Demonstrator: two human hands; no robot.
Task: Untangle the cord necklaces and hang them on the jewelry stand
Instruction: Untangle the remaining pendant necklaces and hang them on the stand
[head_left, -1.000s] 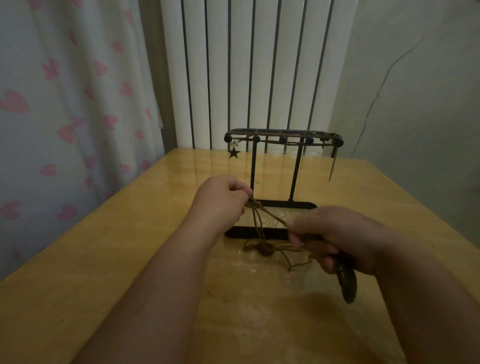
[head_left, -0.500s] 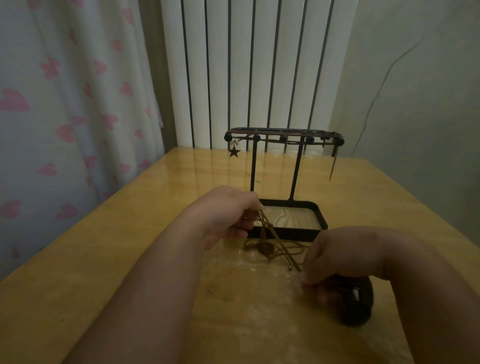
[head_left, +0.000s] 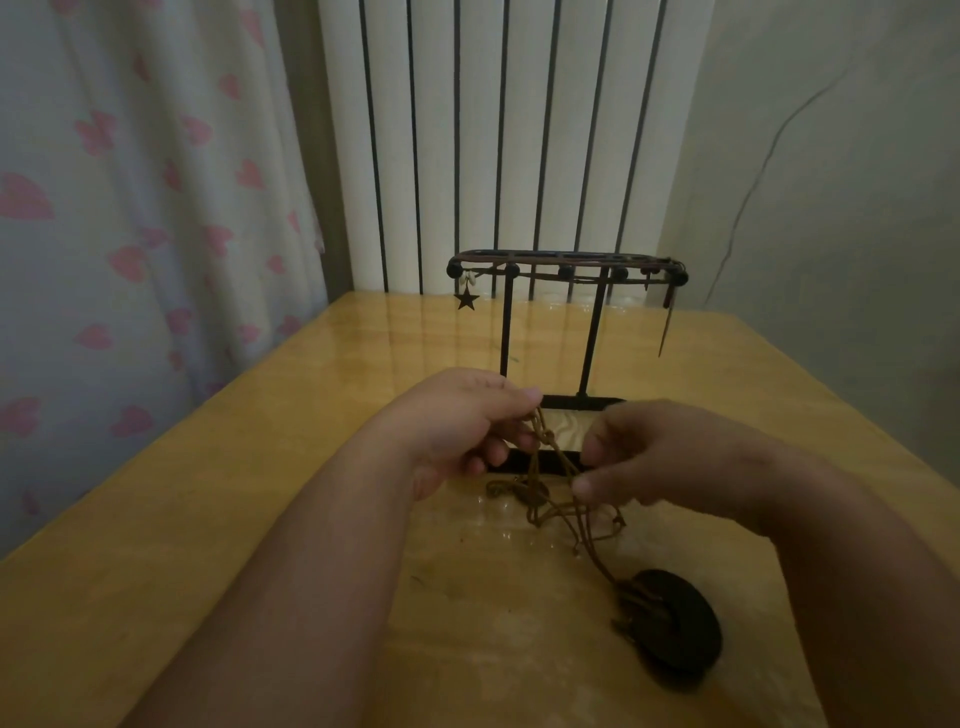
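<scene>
A tangle of brown cord necklaces (head_left: 550, 493) hangs between my hands above the yellow table (head_left: 260, 519). My left hand (head_left: 467, 426) pinches the upper end of the cords. My right hand (head_left: 654, 457) reaches into the cords with curled fingers; whether it grips a strand is unclear. One cord runs down to a dark round pendant (head_left: 670, 623) lying on the table at the lower right. The black jewelry stand (head_left: 566, 270) stands behind my hands, with a star charm (head_left: 466, 300) on its left end and a thin pendant (head_left: 666, 327) on its right.
A white ribbed radiator (head_left: 493, 130) stands behind the table. A curtain with pink hearts (head_left: 130, 208) hangs at the left, and a grey wall (head_left: 831, 182) with a thin wire is at the right. The stand's black tray base (head_left: 550, 460) sits just past my hands.
My right hand has let go of the dark round pendant, which now lies on the table, and has moved up and left into the cords. My left hand kept its hold.
</scene>
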